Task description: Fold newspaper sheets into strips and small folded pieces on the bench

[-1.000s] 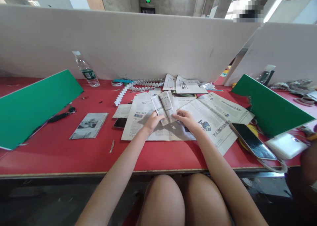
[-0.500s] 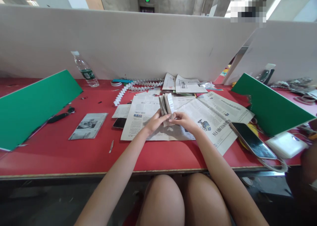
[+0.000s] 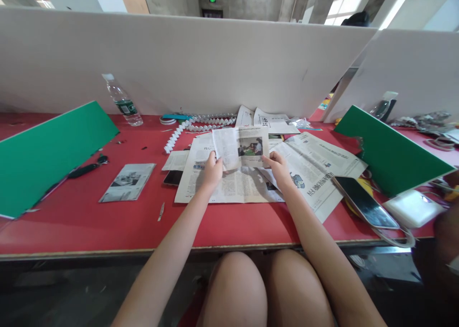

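Note:
I hold a small piece of newspaper (image 3: pixel 241 147) with a colour photo spread open above the red table (image 3: pixel 107 222). My left hand (image 3: pixel 212 170) pinches its lower left corner. My right hand (image 3: pixel 277 168) pinches its lower right edge. Both hands hover over open newspaper sheets (image 3: pixel 233 186) lying flat on the table. A folded zigzag paper chain (image 3: pixel 201 125) lies behind the sheets, towards the white partition.
Green boards lean at the left (image 3: pixel 46 150) and right (image 3: pixel 387 150). A water bottle (image 3: pixel 123 101) stands at the back left. A printed photo sheet (image 3: pixel 127 181), a dark phone (image 3: pixel 173 177), a larger phone (image 3: pixel 365 202) and a white box (image 3: pixel 412 207) lie around.
The paper piece was folded narrow between my hands; it is now unfolded and spread wide. Both hands moved apart and slightly up.

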The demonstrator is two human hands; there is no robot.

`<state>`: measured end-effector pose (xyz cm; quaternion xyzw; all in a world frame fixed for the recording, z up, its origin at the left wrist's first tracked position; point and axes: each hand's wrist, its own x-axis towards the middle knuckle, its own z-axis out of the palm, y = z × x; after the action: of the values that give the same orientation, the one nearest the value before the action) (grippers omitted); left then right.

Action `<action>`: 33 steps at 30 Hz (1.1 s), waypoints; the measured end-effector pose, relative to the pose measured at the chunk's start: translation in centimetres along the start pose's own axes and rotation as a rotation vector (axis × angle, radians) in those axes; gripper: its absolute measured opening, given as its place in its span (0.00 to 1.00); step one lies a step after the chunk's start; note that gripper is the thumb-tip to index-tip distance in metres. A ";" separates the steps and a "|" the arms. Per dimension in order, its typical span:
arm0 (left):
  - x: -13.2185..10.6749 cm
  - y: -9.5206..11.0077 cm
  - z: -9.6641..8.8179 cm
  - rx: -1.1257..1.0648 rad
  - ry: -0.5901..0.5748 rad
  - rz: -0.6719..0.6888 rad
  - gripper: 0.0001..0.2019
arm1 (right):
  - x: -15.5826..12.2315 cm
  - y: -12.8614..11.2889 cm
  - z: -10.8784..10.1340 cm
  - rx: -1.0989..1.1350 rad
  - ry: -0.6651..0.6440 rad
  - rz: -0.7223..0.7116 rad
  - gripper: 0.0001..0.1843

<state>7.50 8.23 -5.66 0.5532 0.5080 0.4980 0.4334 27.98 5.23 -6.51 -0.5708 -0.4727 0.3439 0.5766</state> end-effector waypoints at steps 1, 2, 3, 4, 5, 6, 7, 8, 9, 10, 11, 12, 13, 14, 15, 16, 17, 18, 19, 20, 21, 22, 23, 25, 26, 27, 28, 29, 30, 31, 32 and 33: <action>0.1 0.0 -0.2 0.010 0.008 -0.004 0.04 | 0.2 0.3 -0.2 -0.020 0.034 0.006 0.18; 0.2 0.0 -0.3 0.022 0.013 -0.009 0.03 | 0.3 0.4 -0.3 -0.041 0.060 0.010 0.18; 0.3 -0.1 -0.4 0.035 0.017 -0.012 0.03 | 0.3 0.5 -0.4 -0.059 0.075 0.012 0.18; 0.4 -0.1 -0.4 0.049 0.024 -0.014 0.02 | 0.3 0.5 -0.4 -0.072 0.084 0.015 0.18; 0.4 -0.2 -0.5 0.062 0.030 -0.016 0.02 | 0.2 0.5 -0.4 -0.079 0.087 0.020 0.18; 0.5 -0.3 -0.5 0.074 0.034 -0.021 0.02 | 0.1 0.4 -0.4 -0.079 0.088 0.032 0.18; 0.5 -0.4 -0.5 0.088 0.034 -0.028 0.02 | 0.0 0.3 -0.4 -0.070 0.088 0.052 0.17; 0.5 -0.5 -0.5 0.102 0.029 -0.037 0.02 | -0.1 0.2 -0.3 -0.052 0.084 0.080 0.16; 0.5 -0.5 -0.5 0.117 0.024 -0.048 0.02 | -0.1 0.1 -0.3 -0.030 0.080 0.111 0.14; 0.4 -0.6 -0.5 0.133 0.020 -0.055 0.02 | -0.2 0.0 -0.3 -0.006 0.077 0.142 0.13; 0.3 -0.6 -0.5 0.146 0.014 -0.060 0.02 | -0.2 -0.1 -0.3 0.012 0.075 0.168 0.13; 0.2 -0.6 -0.4 0.154 0.005 -0.064 0.03 | -0.2 -0.1 -0.3 0.020 0.076 0.187 0.15; 0.1 -0.5 -0.4 0.158 -0.010 -0.070 0.03 | -0.2 -0.1 -0.4 0.018 0.080 0.195 0.17; 0.0 -0.4 -0.4 0.159 -0.031 -0.075 0.03 | -0.1 -0.1 -0.6 0.006 0.087 0.195 0.20; -0.1 -0.3 -0.4 0.163 -0.053 -0.076 0.04 | 0.0 0.0 -0.7 -0.013 0.096 0.187 0.21; -0.3 -0.2 -0.4 0.177 -0.064 -0.069 0.04 | 0.1 0.1 -0.8 -0.036 0.100 0.176 0.23; -0.4 0.0 -0.4 0.209 -0.060 -0.053 0.05 | 0.2 0.3 -0.9 -0.059 0.098 0.165 0.24; -0.5 0.1 -0.5 0.260 -0.036 -0.028 0.06 | 0.2 0.4 -1.0 -0.080 0.086 0.157 0.24; -0.6 0.3 -0.6 0.329 -0.003 0.006 0.08 | 0.3 0.6 -1.1 -0.102 0.063 0.156 0.23; -0.7 0.5 -0.8 0.413 0.034 0.051 0.12 | 0.3 0.7 -1.1 -0.122 0.036 0.156 0.23; -0.8 0.6 -0.9 0.507 0.068 0.105 0.17 | 0.3 0.8 -1.1 -0.138 0.005 0.155 0.22; -0.9 0.8 -1.0 0.603 0.091 0.167 0.22 | 0.2 0.8 -1.0 -0.153 -0.025 0.150 0.22; -1.0 0.8 -1.1 0.691 0.096 0.233 0.25 | 0.1 0.8 -0.9 -0.169 -0.052 0.141 0.22; -1.1 0.8 -1.0 0.821 0.024 0.356 0.27 | -0.1 0.7 -0.7 -0.204 -0.091 0.115 0.23; -1.2 0.7 -0.9 0.857 -0.052 0.396 0.26 | -0.3 0.6 -0.5 -0.220 -0.103 0.103 0.23; -1.3 0.6 -0.7 0.880 -0.142 0.423 0.24 | -0.4 0.6 -0.4 -0.238 -0.108 0.094 0.23; -1.5 0.4 -0.4 0.899 -0.228 0.442 0.22 | -0.4 0.6 -0.3 -0.255 -0.108 0.087 0.22; -1.7 0.3 -0.1 0.921 -0.296 0.458 0.20 | -0.5 0.6 -0.2 -0.271 -0.107 0.081 0.22; -1.9 0.1 0.2 0.952 -0.336 0.471 0.19 | -0.5 0.7 -0.1 -0.288 -0.108 0.078 0.21; -2.1 0.0 0.5 0.992 -0.351 0.483 0.18 | -0.4 0.7 0.0 -0.306 -0.107 0.076 0.20; -2.3 -0.2 0.8 1.035 -0.350 0.496 0.18 | -0.4 0.8 0.0 -0.325 -0.103 0.075 0.19; -2.5 -0.3 1.0 1.075 -0.343 0.508 0.19 | -0.4 0.9 0.0 -0.342 -0.098 0.074 0.18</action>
<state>8.47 5.80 -6.38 0.8701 0.4632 0.1640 0.0374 27.93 4.98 -7.42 -0.6600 -0.5306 0.3069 0.4343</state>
